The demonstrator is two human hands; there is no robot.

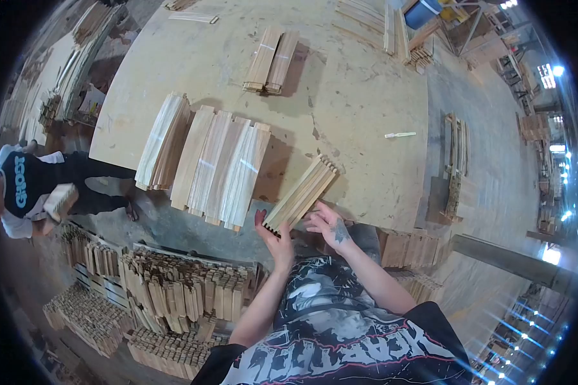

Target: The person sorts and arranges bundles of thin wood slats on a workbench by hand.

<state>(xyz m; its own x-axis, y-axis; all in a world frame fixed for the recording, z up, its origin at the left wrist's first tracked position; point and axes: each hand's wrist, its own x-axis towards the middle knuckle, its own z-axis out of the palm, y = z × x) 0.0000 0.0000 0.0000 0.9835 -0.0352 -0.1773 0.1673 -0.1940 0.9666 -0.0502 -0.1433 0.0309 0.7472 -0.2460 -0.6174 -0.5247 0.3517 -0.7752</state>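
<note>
A small bundle of wooden slats (302, 196) lies at a slant near the table's front edge, its near end at the edge. My left hand (276, 242) grips that near end, with the thumb and a reddish fingertip showing on the left side. Beside the bundle's right side is my right hand (329, 228), fingers loosely apart and tips right at the slats. Left of the bundle sits a wide stack of slats (221, 167), and past it a narrower stack (164, 141). A pair of slat bundles (271, 61) rests farther back.
The big worktable (366, 96) bears a small pale strip (400, 135) on its right and more slats (363, 22) at the back. Racks of upright slats (183, 285) stand below left. Another person (38, 186) holds a wood block at far left. A beam (514, 260) stands right.
</note>
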